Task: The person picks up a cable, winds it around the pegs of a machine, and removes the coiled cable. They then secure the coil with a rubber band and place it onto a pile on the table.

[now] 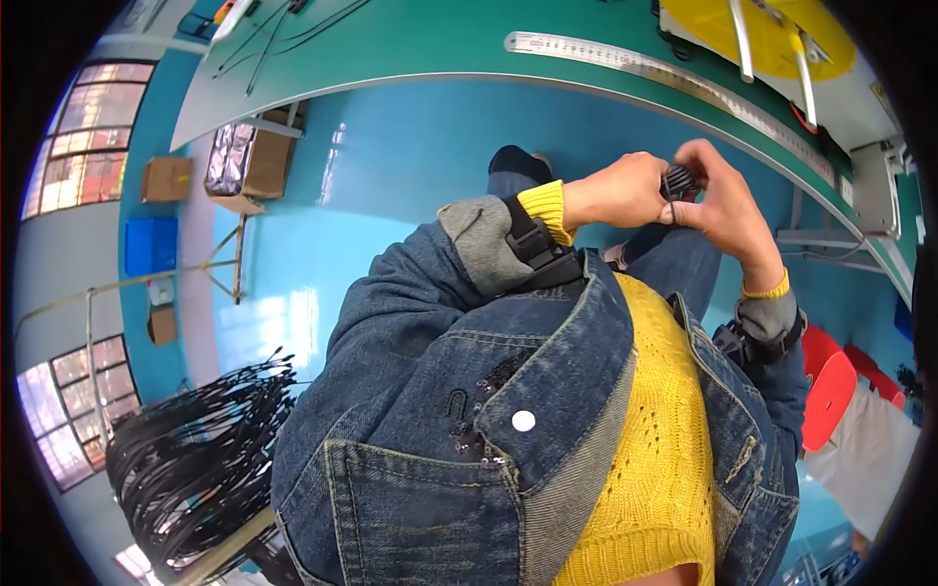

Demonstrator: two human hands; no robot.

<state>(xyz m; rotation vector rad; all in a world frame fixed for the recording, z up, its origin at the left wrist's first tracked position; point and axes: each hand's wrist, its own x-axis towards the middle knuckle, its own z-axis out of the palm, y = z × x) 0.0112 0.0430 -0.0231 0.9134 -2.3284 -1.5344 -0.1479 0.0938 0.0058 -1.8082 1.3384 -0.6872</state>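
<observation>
A small, tight coil of black cable (678, 180) is held up between my two hands, above my knees and just short of the bench edge. My left hand (625, 190) pinches it from the left, fingers closed. Around its right side curl the thumb and fingers of my right hand (728, 207). A thin loop of the cable hangs by the thumbs. Some fingertips are hidden behind the coil.
A green workbench (420, 39) curves across the front, bearing a steel ruler (625, 61), a yellow disc (791, 34) with metal rods, and loose black cables (259, 59). Many black cables (195, 459) hang at left. Cardboard box (266, 161) stands beyond; red chair (829, 386) at right.
</observation>
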